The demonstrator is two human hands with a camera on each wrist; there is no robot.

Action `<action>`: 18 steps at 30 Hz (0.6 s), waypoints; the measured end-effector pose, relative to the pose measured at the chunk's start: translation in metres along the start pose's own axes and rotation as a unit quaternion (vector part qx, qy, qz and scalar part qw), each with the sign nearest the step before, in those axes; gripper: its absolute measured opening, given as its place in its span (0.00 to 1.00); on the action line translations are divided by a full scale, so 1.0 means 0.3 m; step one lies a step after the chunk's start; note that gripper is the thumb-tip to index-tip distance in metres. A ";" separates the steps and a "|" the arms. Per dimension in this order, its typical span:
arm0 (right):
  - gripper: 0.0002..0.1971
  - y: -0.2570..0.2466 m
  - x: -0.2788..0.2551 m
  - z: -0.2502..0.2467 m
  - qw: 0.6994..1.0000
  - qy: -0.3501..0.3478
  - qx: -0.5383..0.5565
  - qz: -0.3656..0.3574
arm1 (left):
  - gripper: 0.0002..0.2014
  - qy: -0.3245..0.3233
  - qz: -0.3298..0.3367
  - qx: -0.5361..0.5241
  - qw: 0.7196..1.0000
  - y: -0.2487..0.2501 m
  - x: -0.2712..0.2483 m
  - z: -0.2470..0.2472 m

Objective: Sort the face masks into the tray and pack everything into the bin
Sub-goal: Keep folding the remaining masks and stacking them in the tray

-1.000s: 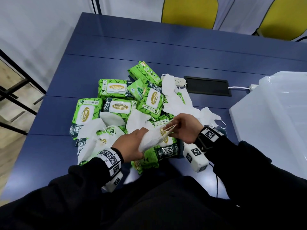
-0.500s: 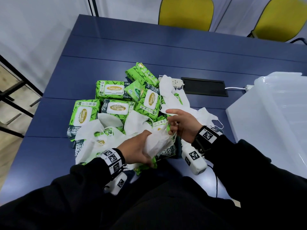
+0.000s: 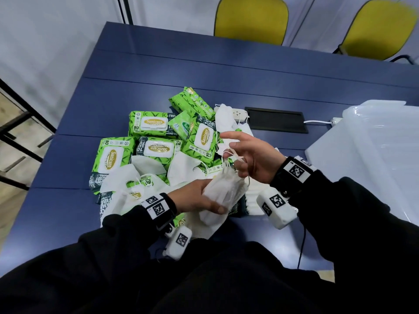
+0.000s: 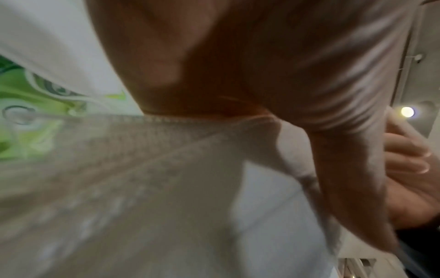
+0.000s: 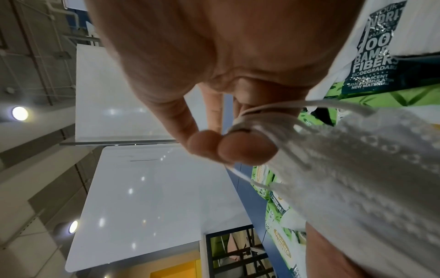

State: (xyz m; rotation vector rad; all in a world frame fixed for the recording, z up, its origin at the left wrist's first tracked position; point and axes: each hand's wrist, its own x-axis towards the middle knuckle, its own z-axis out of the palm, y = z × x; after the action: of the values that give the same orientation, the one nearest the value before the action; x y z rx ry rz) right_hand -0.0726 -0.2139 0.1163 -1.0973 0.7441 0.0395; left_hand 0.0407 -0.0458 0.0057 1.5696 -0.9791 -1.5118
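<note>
White fabric fills the left hand [image 3: 199,198]: its fingers and thumb curl round a stack of folded face masks [image 3: 223,193], held just above the near edge of a blue bench [image 3: 158,71]. The right hand [image 3: 251,162], above and to the right of the stack, has the masks' ear loops [image 3: 229,158] hooked over its curled lower fingers, index finger and thumb extended. Behind both hands, green wipe packs [image 3: 149,125] lie heaped with more loose masks [image 3: 181,168] among them. A translucent bin [image 3: 381,141] sits at the right edge of the bench.
</note>
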 end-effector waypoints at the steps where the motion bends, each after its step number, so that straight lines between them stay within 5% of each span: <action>1: 0.16 -0.007 -0.004 0.002 1.000 -0.002 0.002 0.000 | 0.30 -0.005 0.012 -0.020 1.000 0.005 0.003 0.007; 7: 0.21 -0.014 -0.021 0.030 0.994 -0.013 0.107 -0.034 | 0.50 0.143 0.104 0.022 0.984 0.027 0.021 0.048; 12: 0.24 -0.036 -0.049 0.082 0.986 -0.061 0.149 -0.037 | 0.41 0.231 0.148 0.066 0.959 0.076 0.032 0.081; 18: 0.12 -0.074 -0.079 0.104 0.996 -0.010 -0.058 -0.072 | 0.30 0.255 0.214 0.055 0.941 0.106 0.034 0.070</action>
State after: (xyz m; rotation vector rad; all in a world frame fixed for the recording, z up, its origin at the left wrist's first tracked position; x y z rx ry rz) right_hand -0.0658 -0.1915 0.1549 -1.2580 0.6498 -0.0287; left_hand 0.0189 -0.0690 0.0291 1.5814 -1.0194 -0.7121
